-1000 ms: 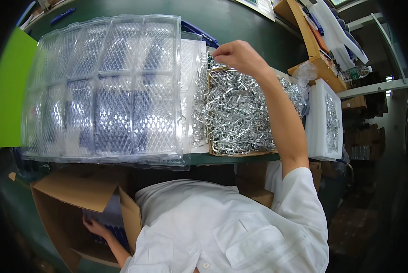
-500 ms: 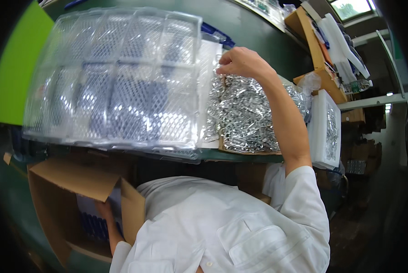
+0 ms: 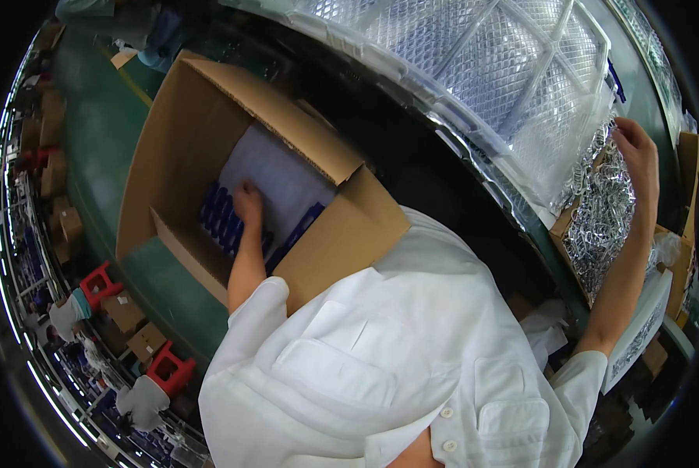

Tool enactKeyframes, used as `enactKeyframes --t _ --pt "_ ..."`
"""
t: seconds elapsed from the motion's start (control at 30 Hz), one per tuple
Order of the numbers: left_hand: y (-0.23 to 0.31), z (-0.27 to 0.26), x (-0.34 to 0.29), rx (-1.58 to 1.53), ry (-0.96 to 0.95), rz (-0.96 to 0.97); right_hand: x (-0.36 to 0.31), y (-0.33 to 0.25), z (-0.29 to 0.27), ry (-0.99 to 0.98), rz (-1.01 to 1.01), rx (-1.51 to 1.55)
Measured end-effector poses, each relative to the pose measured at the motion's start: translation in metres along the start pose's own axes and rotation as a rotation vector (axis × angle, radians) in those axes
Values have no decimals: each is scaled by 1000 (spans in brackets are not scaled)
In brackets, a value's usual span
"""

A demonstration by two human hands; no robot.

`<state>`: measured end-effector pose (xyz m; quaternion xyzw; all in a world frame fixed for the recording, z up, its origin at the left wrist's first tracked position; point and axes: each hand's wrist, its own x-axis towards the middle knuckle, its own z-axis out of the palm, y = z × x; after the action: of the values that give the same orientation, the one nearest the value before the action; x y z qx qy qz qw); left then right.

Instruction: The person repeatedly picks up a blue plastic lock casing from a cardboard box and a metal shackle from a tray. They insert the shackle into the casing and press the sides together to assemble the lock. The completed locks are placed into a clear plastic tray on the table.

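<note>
A green floor (image 3: 92,156) spreads across the left, marked by a yellow line (image 3: 136,90). Past it runs a long row of cluttered workbenches (image 3: 37,287), with one red stool (image 3: 96,282) and a second red stool (image 3: 179,378) near brown cartons (image 3: 146,343). White strip lights (image 3: 57,402) shine along the bent left rim. A green worktable (image 3: 649,86) stands at the right, deep shadow lying below its near edge

Underside of left grip (image 3: 248,204) apparently hidden
</note>
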<state>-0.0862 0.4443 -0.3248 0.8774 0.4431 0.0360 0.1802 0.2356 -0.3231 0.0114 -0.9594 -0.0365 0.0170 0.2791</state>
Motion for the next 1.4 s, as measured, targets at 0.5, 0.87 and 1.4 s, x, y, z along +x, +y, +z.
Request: enactKeyframes --t 0.5,0.87,1.4 --pt "18 21 -87 521 -716 624 -211 -41 -32 520 202 585" --pt "30 7 -54 438 -897 492 -281 -81 18 537 374 528" --pt "31 9 31 -377 -253 195 -294 -54 32 483 394 533"
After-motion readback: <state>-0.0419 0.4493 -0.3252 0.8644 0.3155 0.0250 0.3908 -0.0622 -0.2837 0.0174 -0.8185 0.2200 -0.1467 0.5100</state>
